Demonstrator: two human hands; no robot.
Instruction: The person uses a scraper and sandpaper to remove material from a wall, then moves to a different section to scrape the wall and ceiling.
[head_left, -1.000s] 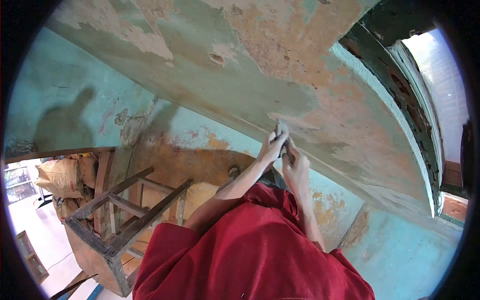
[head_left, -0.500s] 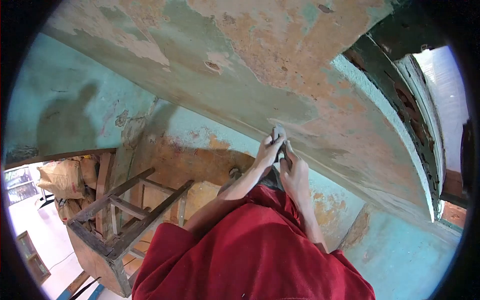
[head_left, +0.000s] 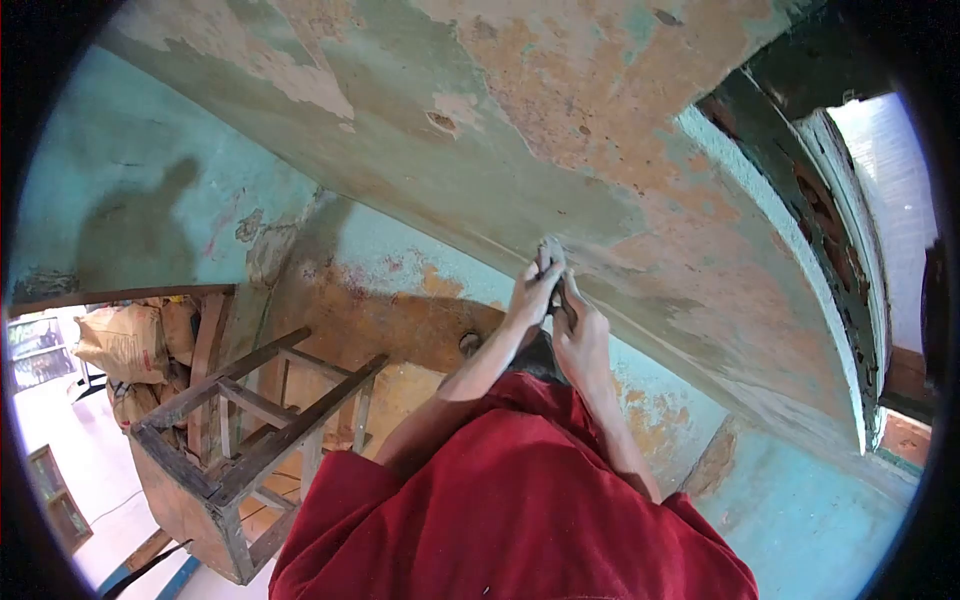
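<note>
A small grey tool [head_left: 550,250] is gripped by the left hand [head_left: 530,292] and the right hand [head_left: 578,335] — both clenched around it — just right of centre, pressed against the peeling wall [head_left: 620,130].

My left hand [head_left: 530,295] and right hand [head_left: 580,340] are crowding together around a small tool [head_left: 550,256], pressing into the seam where the peeling surface [head_left: 560,120] is meeting the turquoise wall [head_left: 150,180], so nothing is passing beyond them there. Open air is lying beside my left forearm, along the wall, until the wooden stool [head_left: 250,420] is blocking the lower left, with stuffed sacks [head_left: 125,340] piling behind it. On the right, the peeling surface is running unbroken up to the dark window frame [head_left: 800,200], which is closing off that side. My red garment [head_left: 500,500] is filling the space beneath both arms.
</note>
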